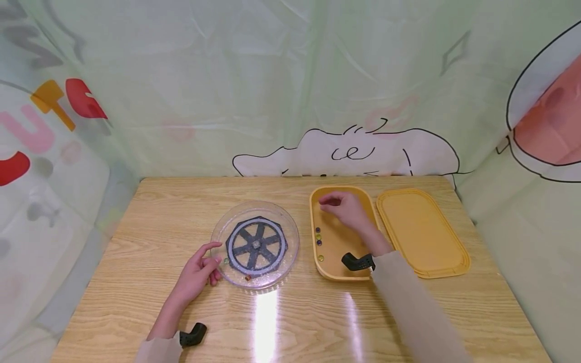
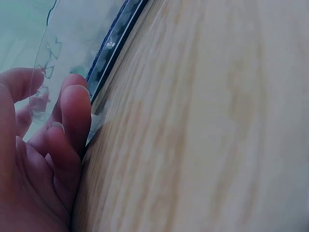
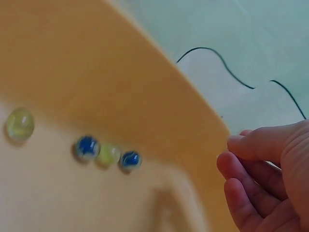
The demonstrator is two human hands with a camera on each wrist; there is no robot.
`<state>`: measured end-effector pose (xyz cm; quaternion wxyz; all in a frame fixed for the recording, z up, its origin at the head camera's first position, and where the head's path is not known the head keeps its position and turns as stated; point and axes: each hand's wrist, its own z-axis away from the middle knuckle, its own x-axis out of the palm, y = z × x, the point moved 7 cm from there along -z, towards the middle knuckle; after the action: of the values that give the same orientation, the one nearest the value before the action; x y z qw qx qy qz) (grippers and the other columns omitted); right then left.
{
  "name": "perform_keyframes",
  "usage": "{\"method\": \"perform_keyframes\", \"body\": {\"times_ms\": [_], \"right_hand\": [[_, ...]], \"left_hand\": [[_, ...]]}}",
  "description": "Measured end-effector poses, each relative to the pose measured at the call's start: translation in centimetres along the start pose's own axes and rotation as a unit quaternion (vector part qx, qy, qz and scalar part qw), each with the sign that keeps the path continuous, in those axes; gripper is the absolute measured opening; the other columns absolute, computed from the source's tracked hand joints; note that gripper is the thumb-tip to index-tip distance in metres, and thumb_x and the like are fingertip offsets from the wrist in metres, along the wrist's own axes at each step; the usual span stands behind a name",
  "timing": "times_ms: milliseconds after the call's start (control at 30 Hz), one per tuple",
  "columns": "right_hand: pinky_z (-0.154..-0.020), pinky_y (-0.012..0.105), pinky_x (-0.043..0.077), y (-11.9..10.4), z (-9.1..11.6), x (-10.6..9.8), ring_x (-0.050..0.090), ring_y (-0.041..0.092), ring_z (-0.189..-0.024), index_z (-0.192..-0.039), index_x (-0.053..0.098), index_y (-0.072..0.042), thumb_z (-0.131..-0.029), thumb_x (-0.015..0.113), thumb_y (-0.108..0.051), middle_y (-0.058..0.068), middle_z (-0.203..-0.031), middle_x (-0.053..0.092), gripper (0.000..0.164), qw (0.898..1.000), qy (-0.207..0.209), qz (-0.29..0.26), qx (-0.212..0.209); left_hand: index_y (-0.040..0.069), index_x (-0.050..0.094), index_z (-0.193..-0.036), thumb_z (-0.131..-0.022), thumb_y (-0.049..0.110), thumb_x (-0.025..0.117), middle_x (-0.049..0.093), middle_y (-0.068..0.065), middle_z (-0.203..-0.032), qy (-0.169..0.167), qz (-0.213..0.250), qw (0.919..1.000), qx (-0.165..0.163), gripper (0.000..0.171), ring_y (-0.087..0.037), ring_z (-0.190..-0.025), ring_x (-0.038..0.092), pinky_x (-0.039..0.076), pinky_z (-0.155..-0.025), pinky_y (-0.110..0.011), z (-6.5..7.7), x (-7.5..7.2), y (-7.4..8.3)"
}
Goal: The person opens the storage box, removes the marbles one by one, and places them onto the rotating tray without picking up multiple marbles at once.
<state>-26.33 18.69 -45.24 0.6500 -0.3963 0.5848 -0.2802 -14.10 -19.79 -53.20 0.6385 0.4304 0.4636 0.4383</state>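
A clear round dish (image 1: 290,259) holds a dark spoked wheel shape (image 1: 256,245), a green marble (image 1: 226,261) and a reddish marble (image 1: 247,278). My left hand (image 1: 199,272) rests at the dish's left rim, index finger reaching over the edge, other fingers loosely bent beside the wall. Over the far part of a yellow tub (image 1: 342,277) hovers my right hand (image 1: 347,207), fingers loosely curved, with nothing visible between them. Along the tub's left side lie blue marbles (image 3: 87,148) and yellow marbles (image 3: 20,125).
Right of the tub, a flat yellow lid (image 1: 422,232) lies on the wooden table (image 1: 163,217). A pale printed curtain (image 1: 254,91) hangs behind the table and along its sides. Black wrist cameras (image 1: 194,335) sit on both wrists.
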Motion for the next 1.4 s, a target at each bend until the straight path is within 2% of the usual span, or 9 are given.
{"method": "perform_keyframes", "body": {"times_ms": [267,500,767,1033,1267,1400], "right_hand": [[-0.08,0.036,0.053,0.5,0.1,0.2,0.066,0.025,-0.09,-0.105,0.074,0.002,-0.089,0.072,-0.001,0.011,-0.098,0.073,0.017,0.998,-0.051,0.042,-0.004],[-0.079,0.033,0.052,1.1,0.2,1.1,0.065,0.018,-0.088,-0.1,0.076,-0.005,-0.087,0.075,-0.003,0.005,-0.096,0.074,0.014,0.989,-0.114,0.092,-0.004],[-0.078,0.031,0.052,1.7,0.5,2.8,0.063,0.016,-0.08,-0.096,0.075,-0.004,-0.086,0.076,-0.001,0.003,-0.089,0.072,0.011,0.981,-0.179,0.076,0.011],[-0.075,0.03,0.054,1.7,0.5,3.6,0.064,0.013,-0.077,-0.092,0.075,-0.006,-0.084,0.078,-0.003,0.0,-0.084,0.072,0.009,0.979,-0.184,0.082,-0.015],[-0.073,0.029,0.053,1.6,0.5,3.6,0.063,0.012,-0.074,-0.09,0.074,-0.005,-0.082,0.079,-0.002,-0.001,-0.081,0.071,0.009,0.98,-0.173,0.095,-0.03],[-0.072,0.029,0.053,2.0,0.4,3.7,0.063,0.012,-0.074,-0.09,0.074,-0.005,-0.082,0.079,-0.002,0.0,-0.081,0.07,0.01,0.98,-0.173,0.094,-0.025]], "left_hand": [[0.016,0.049,-0.141,-0.103,0.019,0.057,0.062,-0.014,-0.072,-0.002,0.0,0.9999,0.014,0.039,-0.02,-0.057,0.058,0.051,-0.054,-0.028,0.0,0.0,0.1],[0.015,0.051,-0.139,-0.103,0.017,0.057,0.062,-0.014,-0.071,-0.001,0.001,0.9999,0.015,0.037,-0.02,-0.056,0.058,0.05,-0.053,-0.027,0.0,0.0,0.2],[0.014,0.049,-0.142,-0.104,0.013,0.055,0.062,-0.014,-0.071,0.0,0.005,1.0,0.003,0.039,-0.019,-0.056,0.057,0.051,-0.054,-0.027,-0.1,0.0,-0.1],[0.006,0.047,-0.142,-0.103,0.007,0.052,0.061,-0.018,-0.072,-0.002,0.002,1.0,0.0,0.039,-0.021,-0.057,0.058,0.051,-0.054,-0.027,1.0,0.4,2.4],[0.011,0.048,-0.142,-0.104,0.01,0.054,0.062,-0.015,-0.072,0.007,-0.001,0.9999,-0.011,0.038,-0.019,-0.057,0.057,0.05,-0.054,-0.026,0.2,0.1,0.1],[0.009,0.047,-0.142,-0.103,0.009,0.053,0.062,-0.016,-0.072,0.006,0.001,1.0,-0.004,0.039,-0.019,-0.056,0.057,0.05,-0.054,-0.027,0.1,0.1,0.0]]}}
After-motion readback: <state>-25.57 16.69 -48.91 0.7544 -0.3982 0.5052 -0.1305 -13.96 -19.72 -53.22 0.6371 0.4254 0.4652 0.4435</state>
